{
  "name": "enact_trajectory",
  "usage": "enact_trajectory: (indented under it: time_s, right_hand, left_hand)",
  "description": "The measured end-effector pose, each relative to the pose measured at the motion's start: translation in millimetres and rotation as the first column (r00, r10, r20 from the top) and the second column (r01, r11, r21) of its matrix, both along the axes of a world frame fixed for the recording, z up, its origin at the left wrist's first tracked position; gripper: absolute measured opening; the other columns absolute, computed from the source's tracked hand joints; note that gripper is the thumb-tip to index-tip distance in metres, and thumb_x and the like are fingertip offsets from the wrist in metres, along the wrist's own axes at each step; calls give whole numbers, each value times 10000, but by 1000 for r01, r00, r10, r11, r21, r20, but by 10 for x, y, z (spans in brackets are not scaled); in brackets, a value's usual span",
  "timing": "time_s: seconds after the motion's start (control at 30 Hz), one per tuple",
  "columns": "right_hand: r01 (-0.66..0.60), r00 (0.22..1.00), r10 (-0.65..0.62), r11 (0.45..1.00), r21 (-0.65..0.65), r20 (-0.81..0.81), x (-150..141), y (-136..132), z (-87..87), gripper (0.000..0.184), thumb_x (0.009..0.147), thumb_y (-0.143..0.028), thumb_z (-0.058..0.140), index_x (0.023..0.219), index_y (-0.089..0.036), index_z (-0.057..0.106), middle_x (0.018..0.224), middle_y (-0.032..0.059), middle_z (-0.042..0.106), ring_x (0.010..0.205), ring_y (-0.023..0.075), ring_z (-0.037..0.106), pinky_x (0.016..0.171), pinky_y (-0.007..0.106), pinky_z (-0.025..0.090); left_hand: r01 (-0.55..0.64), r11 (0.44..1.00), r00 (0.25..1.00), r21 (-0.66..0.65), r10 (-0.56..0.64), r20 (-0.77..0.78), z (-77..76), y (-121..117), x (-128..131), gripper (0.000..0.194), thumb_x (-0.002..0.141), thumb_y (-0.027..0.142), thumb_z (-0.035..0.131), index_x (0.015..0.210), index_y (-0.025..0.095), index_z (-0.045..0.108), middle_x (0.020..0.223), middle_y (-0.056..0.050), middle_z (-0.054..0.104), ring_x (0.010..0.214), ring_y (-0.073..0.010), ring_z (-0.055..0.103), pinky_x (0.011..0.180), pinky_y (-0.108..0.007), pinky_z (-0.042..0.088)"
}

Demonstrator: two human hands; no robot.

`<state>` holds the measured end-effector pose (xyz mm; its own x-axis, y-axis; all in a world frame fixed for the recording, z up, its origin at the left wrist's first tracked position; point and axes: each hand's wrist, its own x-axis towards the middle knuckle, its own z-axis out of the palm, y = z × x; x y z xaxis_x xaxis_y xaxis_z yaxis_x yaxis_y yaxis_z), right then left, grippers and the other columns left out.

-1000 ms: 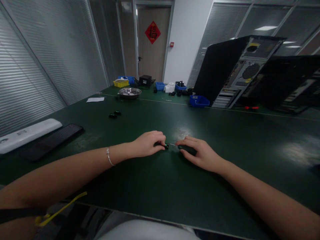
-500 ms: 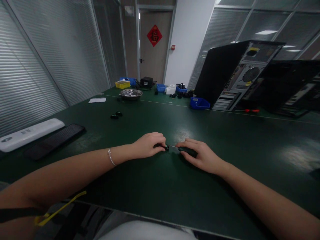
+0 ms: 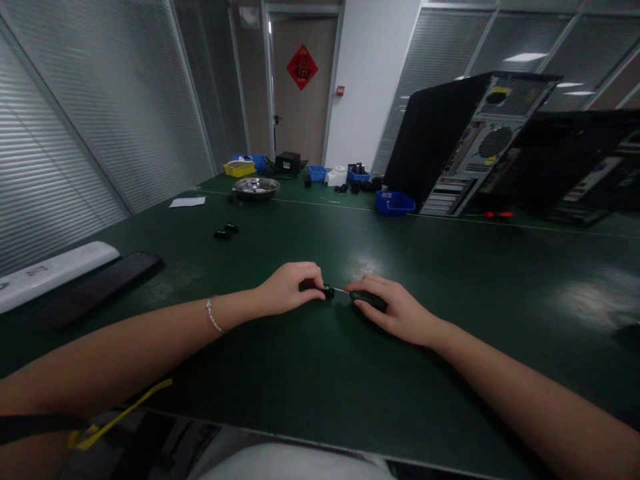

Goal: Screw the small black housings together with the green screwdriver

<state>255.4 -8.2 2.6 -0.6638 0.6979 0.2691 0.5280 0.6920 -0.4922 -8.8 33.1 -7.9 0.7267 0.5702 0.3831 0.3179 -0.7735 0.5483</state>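
Observation:
Between the fingers and thumb of my left hand is a small black part, pinched low over the green table. My fingers cover much of it, so its exact kind does not show. My right hand is wrapped round the dark handle of a screwdriver. Its thin metal shaft points left, and the tip meets the right end of the black part. Two small black pieces lie on the table beyond my left forearm.
On the left lie a black keyboard and a long white object. Farther back stand a shiny metal bowl, a yellow tray and a blue bin. A black computer case rises at the back right.
The screwdriver's tip, a little apart from the black part before, now touches it. The whole view has shifted slightly, and both hands keep their grips.

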Motion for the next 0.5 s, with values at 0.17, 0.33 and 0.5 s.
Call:
enact_trajectory:
  time_s: [0.17,0.33,0.5]
  right_hand:
    - [-11,1000,11,1000,-26,-15,-5,-4,1,313,953,-182,517,1260,-226,563,1104,71,638,981,213,605,868,359,484]
    - [-31,999,32,998,-46,17,-11,-5,4,362,978,-198,488,1333,-256,529,1070,65,623,943,207,603,837,349,491]
    - [-18,999,18,1000,-6,45,-15,-24,-4,370,985,-197,468,1347,-255,521,1073,75,597,948,212,595,834,349,494]
  left_hand:
    - [4,1000,999,-14,-4,47,17,-6,2,49,844,162,698,844,136,656,862,-35,633,791,-164,594,729,-260,460]
    - [7,999,997,-39,-4,74,3,3,-12,51,846,171,701,850,134,668,875,-40,641,803,-166,605,743,-271,472]
    - [0,996,993,-93,11,121,-11,9,-11,67,833,173,717,815,130,669,862,-38,651,802,-164,616,756,-277,481]
